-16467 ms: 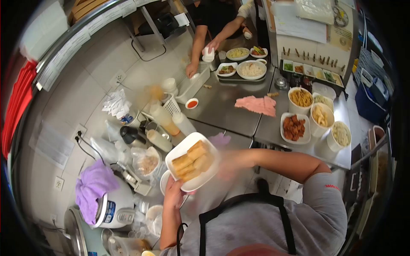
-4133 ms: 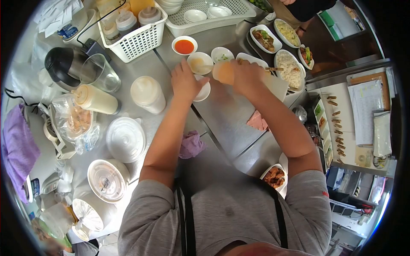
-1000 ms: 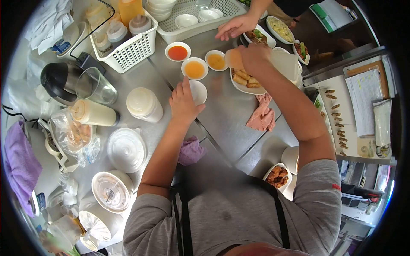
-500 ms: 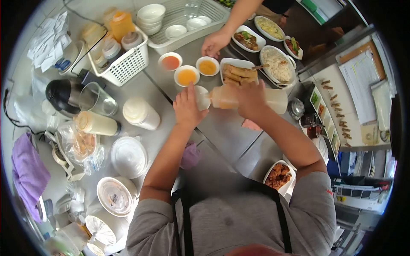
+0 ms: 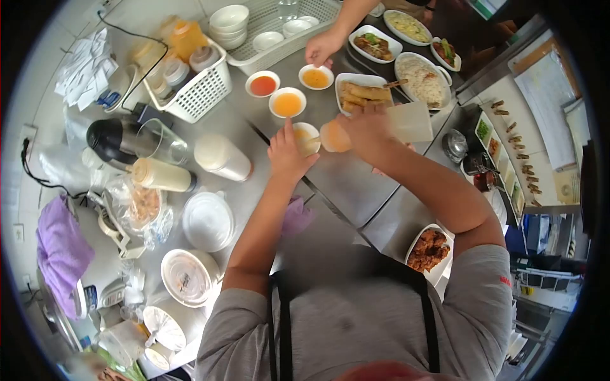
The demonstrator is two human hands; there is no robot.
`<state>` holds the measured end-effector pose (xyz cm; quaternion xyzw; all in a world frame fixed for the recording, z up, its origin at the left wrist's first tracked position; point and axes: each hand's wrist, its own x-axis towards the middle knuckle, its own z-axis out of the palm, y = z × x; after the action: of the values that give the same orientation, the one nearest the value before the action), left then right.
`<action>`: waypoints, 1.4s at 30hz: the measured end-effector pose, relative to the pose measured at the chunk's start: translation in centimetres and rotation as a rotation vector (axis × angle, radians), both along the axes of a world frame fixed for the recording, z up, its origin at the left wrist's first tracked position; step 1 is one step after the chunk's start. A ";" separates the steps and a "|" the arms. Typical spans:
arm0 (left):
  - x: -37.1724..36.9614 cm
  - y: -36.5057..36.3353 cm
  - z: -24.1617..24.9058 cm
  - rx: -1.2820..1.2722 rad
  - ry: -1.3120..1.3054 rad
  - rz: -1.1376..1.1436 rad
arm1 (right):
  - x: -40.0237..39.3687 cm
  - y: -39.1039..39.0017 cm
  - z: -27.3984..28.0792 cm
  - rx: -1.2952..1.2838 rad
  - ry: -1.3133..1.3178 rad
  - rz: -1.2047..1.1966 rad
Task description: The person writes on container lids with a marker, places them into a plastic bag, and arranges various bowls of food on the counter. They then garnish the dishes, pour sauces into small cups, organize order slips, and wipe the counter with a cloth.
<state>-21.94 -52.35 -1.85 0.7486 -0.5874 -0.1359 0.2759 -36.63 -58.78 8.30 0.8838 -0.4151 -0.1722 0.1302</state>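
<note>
In my right hand (image 5: 368, 132) is a translucent squeeze bottle (image 5: 410, 122), lying nearly sideways, with its orange cap and nozzle pointing left over a small white bowl (image 5: 307, 136). My left hand (image 5: 289, 154) holds that bowl at its left side; some yellowish sauce shows inside. Beyond them are a bowl of orange sauce (image 5: 287, 103), a bowl of red sauce (image 5: 262, 84) and another orange-sauce bowl (image 5: 316, 77), which another person's hand (image 5: 323, 47) touches. A white dish of fried rolls (image 5: 366, 97) sits just behind the bottle.
A white basket of bottles (image 5: 203, 86) and a rack with bowls (image 5: 254, 58) stand at the back left. Nearer are a white-capped bottle (image 5: 221, 156), a lidded tub (image 5: 185, 278) and a purple cloth (image 5: 63, 251). Rice (image 5: 422, 79) is back right; a fried-food dish (image 5: 428, 249) is near right.
Yellowish sauce now shows in the bowl at my left hand. The bottle's nozzle has dipped over the bowl. The whole view has shifted slightly, and the other person's hand remains by its sauce bowl.
</note>
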 end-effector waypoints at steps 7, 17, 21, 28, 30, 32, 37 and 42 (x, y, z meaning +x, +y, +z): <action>0.1 -0.3 -0.2 -0.014 0.055 -0.004 | -0.7 -0.4 0.7 -0.060 -0.087 0.074; 2.6 0.3 -2.1 -0.288 0.093 0.193 | -1.0 -0.6 1.1 -0.048 -0.173 0.104; 4.2 2.0 -2.1 -0.301 0.119 0.376 | -0.9 -0.8 0.3 -0.079 -0.172 0.176; 6.0 3.9 -2.6 -0.308 0.145 0.424 | -0.7 -0.6 0.7 -0.057 -0.206 0.186; 5.8 4.8 -1.7 -0.309 0.194 0.409 | -1.1 -1.0 0.0 -0.064 -0.226 0.169; 5.6 5.5 -1.8 -0.249 0.147 0.353 | -1.6 -1.0 -0.5 -0.061 -0.248 0.156; 4.0 7.8 -1.2 -0.246 0.110 0.250 | -3.6 -1.7 -3.8 -0.015 -0.427 0.087; 3.1 11.2 0.8 -0.355 0.077 0.084 | -3.2 -0.9 1.5 0.345 -0.619 -0.008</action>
<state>-18.86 -41.18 -1.01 0.7063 -0.5593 -0.0467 0.4314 -39.81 -59.67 9.77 0.9014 -0.4030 0.0358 -0.1539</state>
